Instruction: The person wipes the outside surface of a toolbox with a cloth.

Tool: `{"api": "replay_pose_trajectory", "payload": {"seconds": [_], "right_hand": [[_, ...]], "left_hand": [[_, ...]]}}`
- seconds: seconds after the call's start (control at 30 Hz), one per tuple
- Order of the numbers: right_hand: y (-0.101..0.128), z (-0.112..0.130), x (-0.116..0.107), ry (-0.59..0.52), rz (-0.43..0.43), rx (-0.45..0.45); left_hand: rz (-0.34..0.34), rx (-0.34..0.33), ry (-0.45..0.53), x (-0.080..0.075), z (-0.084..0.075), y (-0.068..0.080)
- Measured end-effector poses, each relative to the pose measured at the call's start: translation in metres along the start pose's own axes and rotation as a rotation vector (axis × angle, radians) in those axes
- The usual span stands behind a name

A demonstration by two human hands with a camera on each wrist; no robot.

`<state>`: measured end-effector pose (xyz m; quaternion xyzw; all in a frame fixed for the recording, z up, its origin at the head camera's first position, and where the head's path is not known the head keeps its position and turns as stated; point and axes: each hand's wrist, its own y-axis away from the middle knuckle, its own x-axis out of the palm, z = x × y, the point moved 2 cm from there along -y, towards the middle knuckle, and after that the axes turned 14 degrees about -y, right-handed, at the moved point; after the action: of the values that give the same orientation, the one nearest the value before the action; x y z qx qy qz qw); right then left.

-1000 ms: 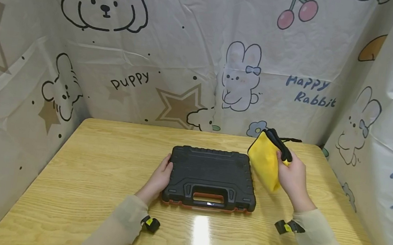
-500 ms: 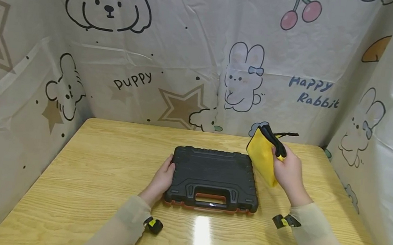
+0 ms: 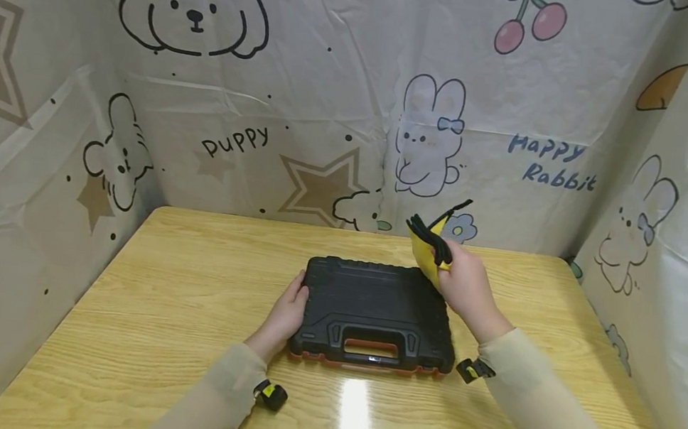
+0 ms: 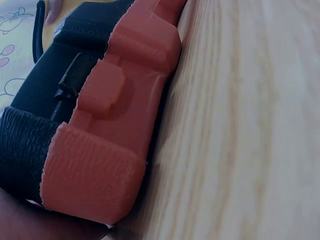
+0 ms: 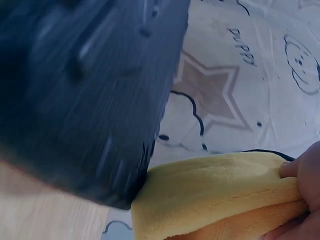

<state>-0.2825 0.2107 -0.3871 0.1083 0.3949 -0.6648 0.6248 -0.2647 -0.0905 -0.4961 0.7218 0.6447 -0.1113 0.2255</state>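
Head view: right hand [image 3: 467,287] pinching the yellow cloth [image 3: 429,257], bringing it over the black case [image 3: 377,308] on the table [image 3: 179,294]; left hand [image 3: 283,314] resting flat against the case's left edge.

Left wrist: steadying the case's orange base [image 4: 110,135].

Right wrist: fingers [image 5: 300,170] gripping cloth; likely needing lowering onto the lid for wiping.

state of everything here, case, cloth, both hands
tool case: closed, lying flat on the table, handle toward the person
yellow cloth: bunched, held up over the case's far right corner
left hand: resting against the case's left edge, fingers fairly straight
right hand: gripping the cloth
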Motion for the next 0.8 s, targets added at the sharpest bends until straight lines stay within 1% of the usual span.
{"api": "replay_pose_trajectory", "payload": {"seconds": [0.2,0.43,0.67,0.8], "right_hand": [[-0.01,0.011,0.022,0.099,0.11,-0.018],[-0.023,0.024,0.043,0.171,0.21,-0.04],[-0.033,0.04,0.067,0.192,0.323,-0.068],[-0.036,0.049,0.078,0.193,0.391,-0.113]], "left_hand": [[-0.003,-0.005,-0.012,0.001,-0.001,0.0],[-0.006,0.002,-0.021,0.001,-0.002,0.001],[-0.008,0.007,-0.021,0.001,-0.001,0.0],[-0.016,0.016,-0.035,-0.001,-0.001,-0.001]]}}
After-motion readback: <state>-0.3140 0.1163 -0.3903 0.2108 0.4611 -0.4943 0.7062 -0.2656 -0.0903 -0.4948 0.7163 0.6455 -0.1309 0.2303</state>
